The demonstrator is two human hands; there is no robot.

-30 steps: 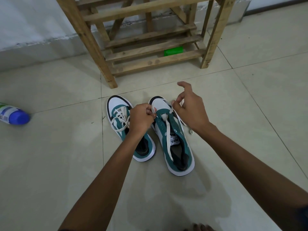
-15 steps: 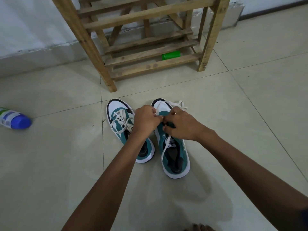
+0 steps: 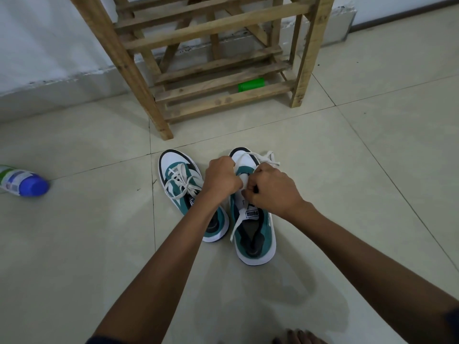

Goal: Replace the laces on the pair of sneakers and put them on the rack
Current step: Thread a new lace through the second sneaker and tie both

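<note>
I'm pinching the flat white lace (image 3: 258, 157) with my left hand (image 3: 221, 178) and right hand (image 3: 272, 188) above the green-and-white right sneaker (image 3: 255, 234), whose toe is pointing toward the slatted wooden rack (image 3: 218, 78).

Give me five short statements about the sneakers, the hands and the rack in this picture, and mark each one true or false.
1. Both teal-and-white sneakers stand on the tiled floor. True.
2. The left teal-and-white sneaker has no lace. False: a white lace is tied on it.
3. Both hands work at the right sneaker's white lace. True: the left hand and right hand grip it.
4. A sneaker sits on the wooden slatted rack. False: none does.
5. A green cylinder lies under the rack. True.
</note>
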